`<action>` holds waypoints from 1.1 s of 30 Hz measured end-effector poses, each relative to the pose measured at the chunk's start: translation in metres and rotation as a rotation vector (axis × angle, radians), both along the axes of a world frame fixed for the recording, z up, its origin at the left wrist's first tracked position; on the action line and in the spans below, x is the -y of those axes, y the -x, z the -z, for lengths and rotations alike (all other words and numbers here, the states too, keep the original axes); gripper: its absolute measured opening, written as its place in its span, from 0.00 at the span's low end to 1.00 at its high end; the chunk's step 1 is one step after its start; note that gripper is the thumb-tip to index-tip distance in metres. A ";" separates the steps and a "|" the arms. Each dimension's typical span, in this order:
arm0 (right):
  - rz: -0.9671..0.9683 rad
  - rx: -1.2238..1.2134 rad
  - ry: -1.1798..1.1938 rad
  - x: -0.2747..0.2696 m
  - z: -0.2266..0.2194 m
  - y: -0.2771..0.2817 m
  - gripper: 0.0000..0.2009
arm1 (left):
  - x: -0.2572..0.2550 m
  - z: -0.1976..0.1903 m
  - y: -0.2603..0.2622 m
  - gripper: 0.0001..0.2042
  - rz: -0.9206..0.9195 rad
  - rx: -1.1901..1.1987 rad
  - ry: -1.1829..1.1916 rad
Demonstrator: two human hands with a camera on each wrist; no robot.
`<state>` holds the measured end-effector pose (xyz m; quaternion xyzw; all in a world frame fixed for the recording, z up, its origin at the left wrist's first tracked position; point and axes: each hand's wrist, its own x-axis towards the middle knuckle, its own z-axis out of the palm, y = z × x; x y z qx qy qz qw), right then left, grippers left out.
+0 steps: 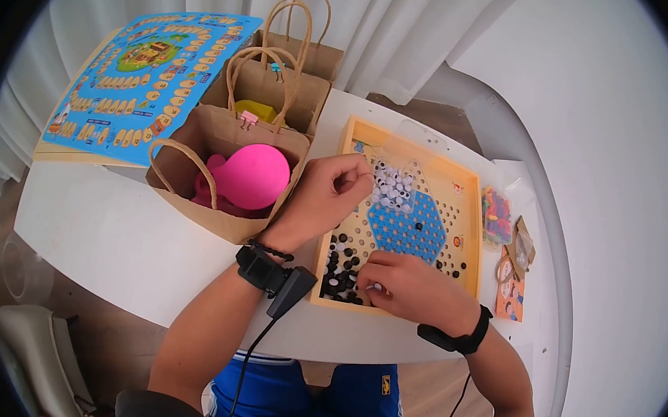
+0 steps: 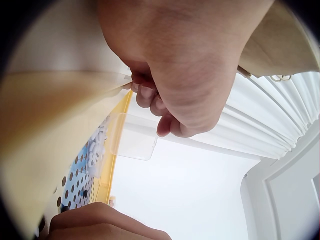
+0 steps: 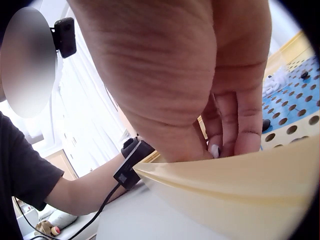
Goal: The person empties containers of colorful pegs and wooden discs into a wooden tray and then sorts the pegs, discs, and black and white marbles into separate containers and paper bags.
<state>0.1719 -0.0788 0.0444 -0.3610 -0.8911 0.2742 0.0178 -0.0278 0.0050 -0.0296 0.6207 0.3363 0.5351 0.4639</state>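
Note:
In the head view, my left hand (image 1: 331, 193) has curled fingers at the left edge of a clear plastic box (image 1: 395, 183), which holds many small white-and-black pieces and lies over the board in a shallow wooden tray (image 1: 470, 219). The left wrist view shows a clear flap (image 2: 137, 142) just below those fingers. My right hand (image 1: 422, 290) is low over the tray's front edge, fingers bent down around a small white piece (image 1: 377, 287), also visible between the fingertips in the right wrist view (image 3: 215, 150). Black and white pieces (image 1: 336, 275) are piled in the tray's front left corner.
Paper bags stand left of the tray, the nearest with a pink bowl (image 1: 254, 175) inside. Behind them leans a blue game board (image 1: 145, 60). Right of the tray lie a box of colourful pieces (image 1: 497, 213) and an orange packet (image 1: 510, 297). Single black pieces sit on the tray's right side.

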 end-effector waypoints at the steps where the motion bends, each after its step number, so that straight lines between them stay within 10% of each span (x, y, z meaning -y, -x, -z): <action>1: 0.001 0.000 0.038 -0.002 -0.001 -0.001 0.03 | 0.000 0.000 0.000 0.06 0.000 0.000 -0.001; 11: 0.395 -0.190 -0.329 -0.059 -0.020 -0.025 0.08 | 0.000 0.002 -0.002 0.06 0.015 0.022 0.006; 15: 0.255 -0.165 -0.434 -0.046 -0.012 -0.018 0.09 | -0.001 0.004 -0.002 0.06 0.033 0.063 0.012; 20: -0.073 -0.098 0.005 -0.009 -0.007 0.007 0.11 | -0.001 0.003 0.000 0.06 0.016 0.024 -0.011; 33: -0.016 -0.003 -0.007 -0.001 0.002 0.010 0.12 | -0.001 0.002 0.000 0.06 0.010 0.013 -0.004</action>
